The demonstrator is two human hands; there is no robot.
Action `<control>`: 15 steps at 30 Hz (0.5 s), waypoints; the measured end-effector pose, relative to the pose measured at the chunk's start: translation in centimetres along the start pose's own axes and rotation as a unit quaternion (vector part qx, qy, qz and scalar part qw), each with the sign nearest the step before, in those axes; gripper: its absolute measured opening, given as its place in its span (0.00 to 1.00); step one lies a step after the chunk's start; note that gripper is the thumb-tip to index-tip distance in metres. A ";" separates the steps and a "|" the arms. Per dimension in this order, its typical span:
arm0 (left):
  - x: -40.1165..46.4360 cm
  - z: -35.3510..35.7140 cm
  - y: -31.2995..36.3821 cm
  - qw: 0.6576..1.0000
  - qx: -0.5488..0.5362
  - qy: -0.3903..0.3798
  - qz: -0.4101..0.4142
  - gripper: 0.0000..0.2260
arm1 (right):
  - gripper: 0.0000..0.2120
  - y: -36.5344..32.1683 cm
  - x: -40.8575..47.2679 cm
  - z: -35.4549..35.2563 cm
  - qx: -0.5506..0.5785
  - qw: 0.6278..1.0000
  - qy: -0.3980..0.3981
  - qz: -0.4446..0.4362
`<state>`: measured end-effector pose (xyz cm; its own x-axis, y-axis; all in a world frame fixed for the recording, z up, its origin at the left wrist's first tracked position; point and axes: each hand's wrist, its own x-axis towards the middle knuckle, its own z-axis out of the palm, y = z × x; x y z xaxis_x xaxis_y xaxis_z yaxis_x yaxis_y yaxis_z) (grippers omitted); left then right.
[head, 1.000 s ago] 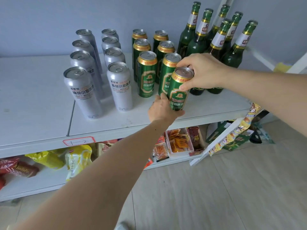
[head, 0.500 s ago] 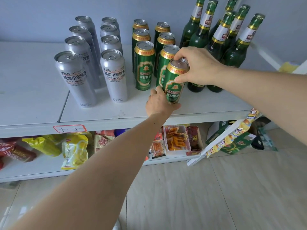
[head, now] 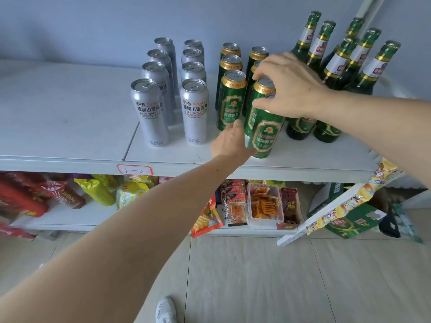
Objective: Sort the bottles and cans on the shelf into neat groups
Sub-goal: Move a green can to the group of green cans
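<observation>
- The right hand is gripping the green beer can by its top, long axis slightly tilted, top uppermost.
- The left hand is cupping its lower side.

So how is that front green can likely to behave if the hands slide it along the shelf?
The green can is tall and narrow, so a push near its top, where the right hand grips, may tip it. A low push, where the left hand sits, seems safer. Its glossy wall looks slippery, and on its side it would probably roll.
</observation>
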<state>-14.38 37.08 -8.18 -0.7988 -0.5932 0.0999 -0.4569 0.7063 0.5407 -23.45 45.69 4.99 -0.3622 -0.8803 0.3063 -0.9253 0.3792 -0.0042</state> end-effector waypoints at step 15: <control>-7.2 -15.6 -17.9 0.989 0.123 0.020 -0.084 0.12 | 0.13 -20.4 9.5 3.4 0.058 0.985 0.008 -0.160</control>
<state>5.66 22.68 -5.59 -0.6895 -0.7216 0.0622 -0.6671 0.6662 0.3333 -8.40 28.63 4.78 -0.0479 -0.9445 0.3250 -0.9988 0.0459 -0.0139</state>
